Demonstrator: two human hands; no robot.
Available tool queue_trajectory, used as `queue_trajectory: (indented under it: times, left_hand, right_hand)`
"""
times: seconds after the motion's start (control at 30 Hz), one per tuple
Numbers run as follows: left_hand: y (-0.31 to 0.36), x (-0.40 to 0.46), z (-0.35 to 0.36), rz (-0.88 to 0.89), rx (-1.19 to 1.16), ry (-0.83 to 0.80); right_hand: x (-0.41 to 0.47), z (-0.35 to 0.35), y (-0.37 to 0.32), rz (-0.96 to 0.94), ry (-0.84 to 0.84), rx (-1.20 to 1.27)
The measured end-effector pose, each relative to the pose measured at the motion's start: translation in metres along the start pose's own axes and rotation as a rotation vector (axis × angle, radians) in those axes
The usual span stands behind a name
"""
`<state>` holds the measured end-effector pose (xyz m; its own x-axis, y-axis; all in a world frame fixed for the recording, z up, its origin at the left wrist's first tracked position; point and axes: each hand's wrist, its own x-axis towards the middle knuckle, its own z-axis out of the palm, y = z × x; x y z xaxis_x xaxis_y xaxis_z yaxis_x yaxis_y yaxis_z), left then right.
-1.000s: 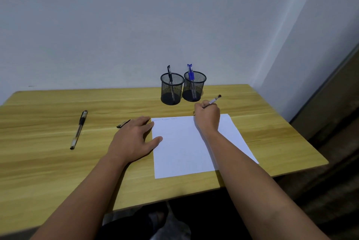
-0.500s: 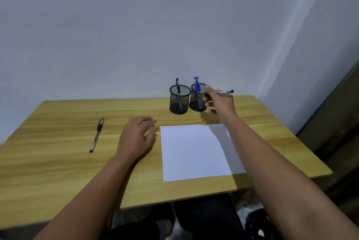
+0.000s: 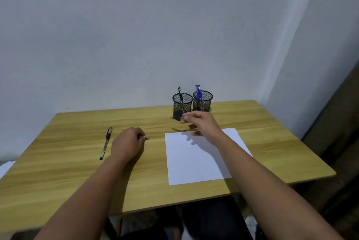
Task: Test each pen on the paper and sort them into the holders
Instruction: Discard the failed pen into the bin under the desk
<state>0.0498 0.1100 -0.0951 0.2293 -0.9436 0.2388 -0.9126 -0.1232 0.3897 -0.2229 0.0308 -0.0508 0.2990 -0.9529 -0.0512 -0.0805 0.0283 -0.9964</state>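
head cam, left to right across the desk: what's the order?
Black pen lying on the desk → left hand → left mesh holder → right mesh holder. Right hand and paper overlap the holders' span, so left out.

Dim, even light; soft shadow on the paper [image 3: 196,158]; wide-angle bending at the edges.

Right hand [image 3: 204,123] pinching a pen [image 3: 177,117] before two mesh holders [image 3: 182,103], above paper [image 3: 196,160]
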Motion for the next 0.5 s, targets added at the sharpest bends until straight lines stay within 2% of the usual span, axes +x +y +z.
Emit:
queue_trajectory:
  times: [0.2, 0.5]
  left_hand:
    - [0.015, -0.002, -0.014, -0.03, -0.459, -0.089]
    - [0.031, 0.0, -0.032, 0.057, -0.536, -0.105]
  right_hand:
    - [-0.012, 0.007, 0.002, -0.018, -0.084, -0.182]
    - [-0.018, 0.011, -0.004, -0.067, -0.112, -0.212]
